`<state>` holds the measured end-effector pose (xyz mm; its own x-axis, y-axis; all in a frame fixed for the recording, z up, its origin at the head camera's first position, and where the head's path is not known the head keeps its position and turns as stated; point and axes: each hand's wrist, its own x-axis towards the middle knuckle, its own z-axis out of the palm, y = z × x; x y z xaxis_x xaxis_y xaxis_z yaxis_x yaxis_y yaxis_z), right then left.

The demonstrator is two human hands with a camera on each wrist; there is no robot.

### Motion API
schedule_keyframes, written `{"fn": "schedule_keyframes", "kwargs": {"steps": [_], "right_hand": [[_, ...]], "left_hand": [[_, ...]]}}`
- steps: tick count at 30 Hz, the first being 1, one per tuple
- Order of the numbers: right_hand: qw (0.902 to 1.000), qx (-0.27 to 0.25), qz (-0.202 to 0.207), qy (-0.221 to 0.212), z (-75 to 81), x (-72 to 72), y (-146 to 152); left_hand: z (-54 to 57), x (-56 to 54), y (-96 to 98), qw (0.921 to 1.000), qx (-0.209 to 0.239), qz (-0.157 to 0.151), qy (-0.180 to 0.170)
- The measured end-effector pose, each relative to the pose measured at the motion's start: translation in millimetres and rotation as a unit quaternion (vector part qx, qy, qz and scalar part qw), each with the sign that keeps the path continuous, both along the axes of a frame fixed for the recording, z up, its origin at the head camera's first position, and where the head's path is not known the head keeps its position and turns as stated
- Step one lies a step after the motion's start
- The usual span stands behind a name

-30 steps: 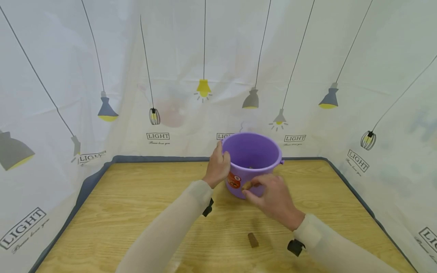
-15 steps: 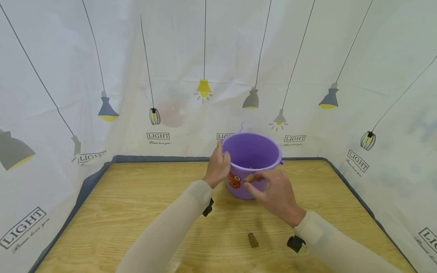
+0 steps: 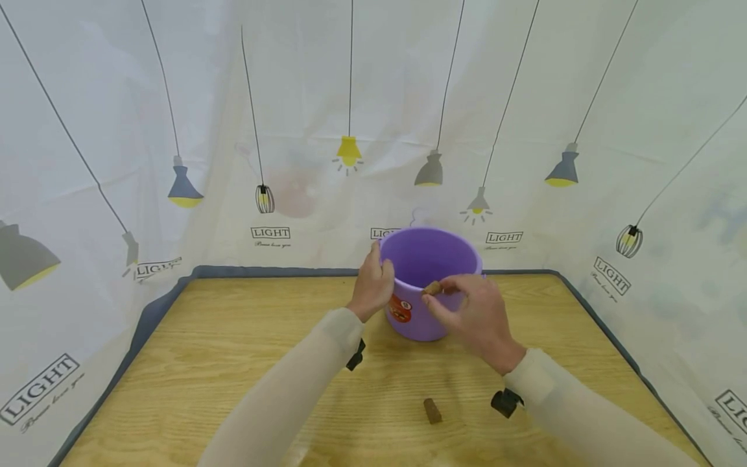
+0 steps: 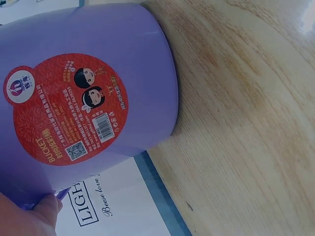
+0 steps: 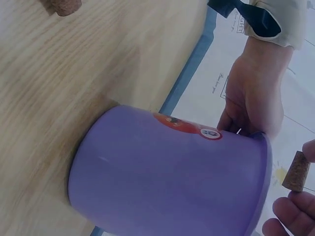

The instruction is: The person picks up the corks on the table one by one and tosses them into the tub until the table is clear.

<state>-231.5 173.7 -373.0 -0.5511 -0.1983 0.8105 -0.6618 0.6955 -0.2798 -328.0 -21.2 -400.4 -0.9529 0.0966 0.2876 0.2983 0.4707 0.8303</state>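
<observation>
A purple bucket (image 3: 417, 327) stands upright on the table, with a round red label (image 4: 98, 105) on its wall. My left hand (image 3: 373, 284) grips its rim at the left side. Between thumb and fingertips my right hand (image 3: 480, 318) pinches a brown tapered cork (image 5: 296, 172). In the head view this cork overlaps the bucket's near rim; the right wrist view shows it just beyond the mouth's edge. Another cork (image 3: 432, 411) lies on the table, nearer to me than the bucket. The bucket's floor is hidden behind the near rim and my right hand.
The wooden table (image 3: 245, 363) has a dark blue-grey border along its back and sides. White sheets (image 3: 315, 78) printed with hanging lamps rise behind it and on both sides. A small black device (image 3: 506, 403) sits on the right wrist.
My right hand has risen with the cork, from in front of the bucket's wall up to the near rim. The left hand, the bucket and the cork on the table have stayed put.
</observation>
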Motion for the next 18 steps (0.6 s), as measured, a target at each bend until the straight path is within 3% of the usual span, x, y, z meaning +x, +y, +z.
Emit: {"fn": "schedule_keyframes", "kwargs": {"steps": [18], "right_hand": [[0.9994, -0.024, -0.01, -0.024, 19.0, -18.3, 2]], "left_hand": [[0.9, 1.4, -0.9, 0.9999, 0.002, -0.007, -0.011]]}}
